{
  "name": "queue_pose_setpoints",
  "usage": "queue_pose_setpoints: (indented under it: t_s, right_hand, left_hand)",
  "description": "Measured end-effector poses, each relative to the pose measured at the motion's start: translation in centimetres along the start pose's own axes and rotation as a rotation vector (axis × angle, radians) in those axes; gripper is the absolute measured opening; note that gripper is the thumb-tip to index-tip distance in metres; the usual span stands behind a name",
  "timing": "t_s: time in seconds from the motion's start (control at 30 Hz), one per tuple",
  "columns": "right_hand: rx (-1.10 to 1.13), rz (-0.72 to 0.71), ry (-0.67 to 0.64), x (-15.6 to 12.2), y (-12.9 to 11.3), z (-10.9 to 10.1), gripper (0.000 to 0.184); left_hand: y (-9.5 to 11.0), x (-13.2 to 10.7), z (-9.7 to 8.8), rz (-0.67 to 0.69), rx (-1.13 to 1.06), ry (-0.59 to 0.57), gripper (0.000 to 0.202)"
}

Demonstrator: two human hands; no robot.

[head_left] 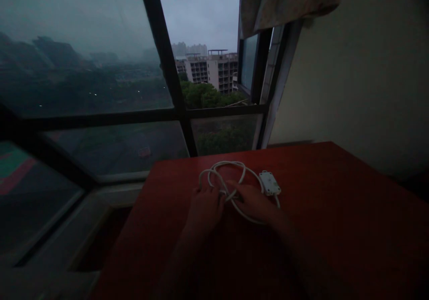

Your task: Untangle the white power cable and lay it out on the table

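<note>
A white cable lies in loose loops on a red table, and a small white plug block rests at its right end. My left hand sits on the left part of the loops, fingers curled onto the cable. Just right of it, my right hand lies over the middle of the cable, fingers pinched on a strand beside the plug block. The dim light hides the fingertips' exact grip.
The table stands against a large dark-framed window with a sill to the left. A pale wall rises on the right, with a cloth hanging above the window's open sash.
</note>
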State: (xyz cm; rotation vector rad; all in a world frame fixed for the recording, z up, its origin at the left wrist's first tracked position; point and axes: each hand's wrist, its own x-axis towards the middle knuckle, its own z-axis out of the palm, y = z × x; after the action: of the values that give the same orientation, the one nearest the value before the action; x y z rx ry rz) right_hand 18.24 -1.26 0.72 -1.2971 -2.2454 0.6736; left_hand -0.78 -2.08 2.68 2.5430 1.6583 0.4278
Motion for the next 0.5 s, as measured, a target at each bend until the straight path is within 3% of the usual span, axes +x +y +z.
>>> queue_pose_setpoints:
  t_s: [0.13, 0.3, 0.5]
  right_hand:
    - [-0.034, 0.009, -0.040, 0.1, 0.2, -0.2, 0.061]
    - [-0.077, 0.068, -0.052, 0.0, 0.2, -0.2, 0.068]
    - [-0.091, 0.093, -0.076, 0.0, 0.2, -0.3, 0.072]
  left_hand:
    - [1.3, 0.0, -0.3, 0.057, -0.059, 0.112, 0.032]
    - [1.7, -0.1, -0.4, 0.217, -0.130, 0.012, 0.041]
    - [1.0, -0.1, -0.5, 0.235, -0.193, -0.026, 0.036]
